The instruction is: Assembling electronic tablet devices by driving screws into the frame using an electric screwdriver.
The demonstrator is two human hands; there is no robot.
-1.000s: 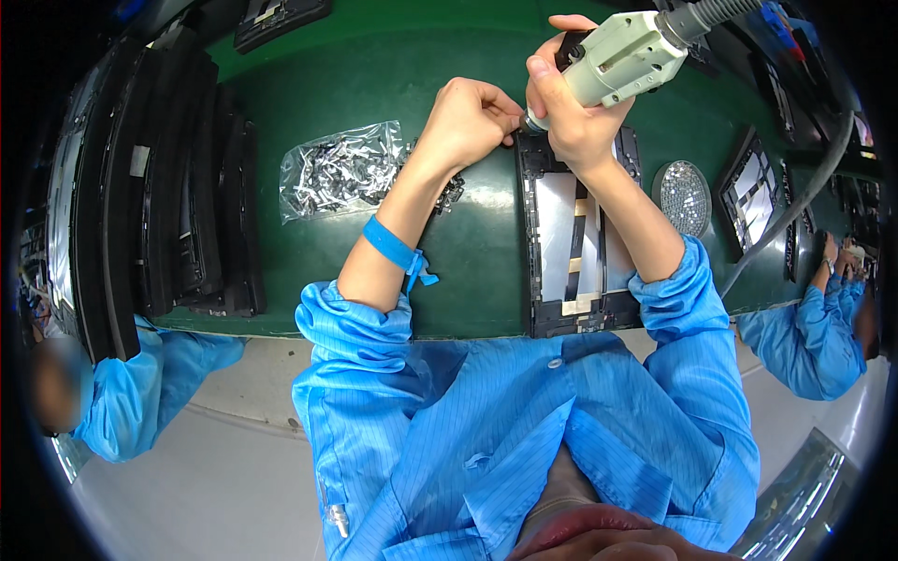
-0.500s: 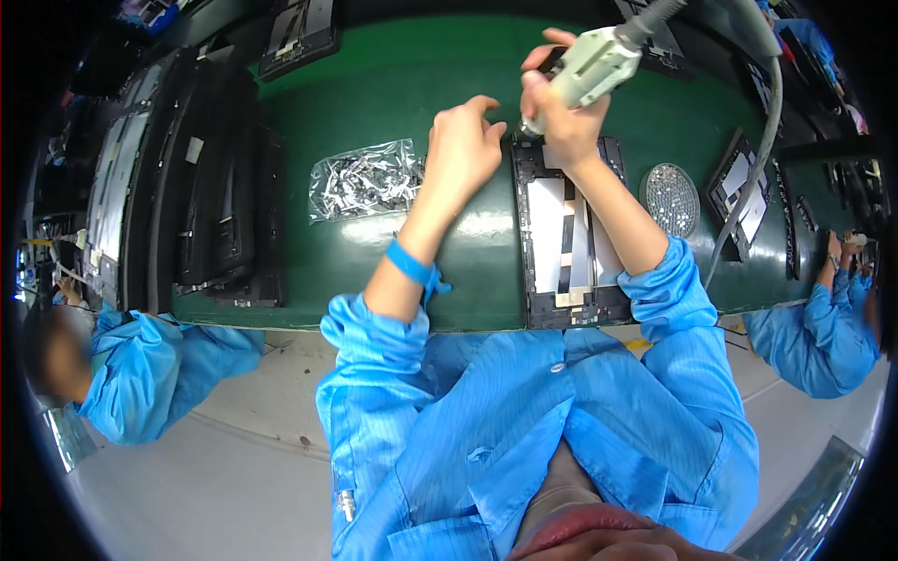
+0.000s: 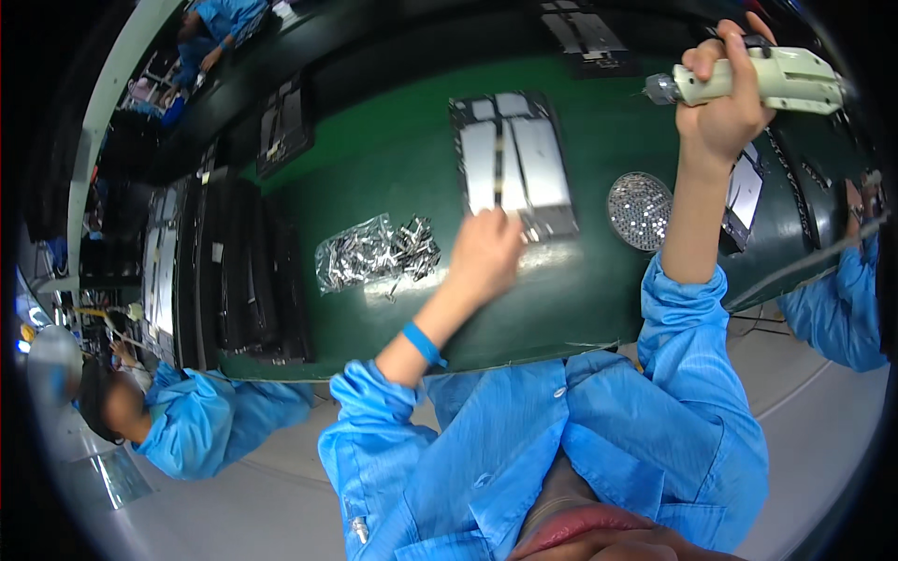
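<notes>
My right hand (image 3: 722, 98) is raised at the upper right, its fingers wrapped round a pale green electric screwdriver (image 3: 795, 82) whose metal nose points left. A black open tablet-like device (image 3: 538, 164) with silver panels and a dark strip down its middle rests on the green table, slightly blurred. My left hand (image 3: 486, 248), with curled fingers, is closed at its near edge; the fingertips are partly hidden there. Left of that hand lies a clear plastic bag (image 3: 351, 252) with small metal parts, several of them spilled beside it.
A round dish of small shiny pieces (image 3: 641, 210) stands right of the device. Dark panels are stacked upright (image 3: 245, 266) at the left. More devices lie at the far left (image 3: 285, 122), far back (image 3: 589, 37) and right (image 3: 744, 192). People in blue sit at both sides.
The device has moved away from me across the table, with my left hand now at its near edge. My right hand has lifted the screwdriver off the device toward the right. The view has tilted.
</notes>
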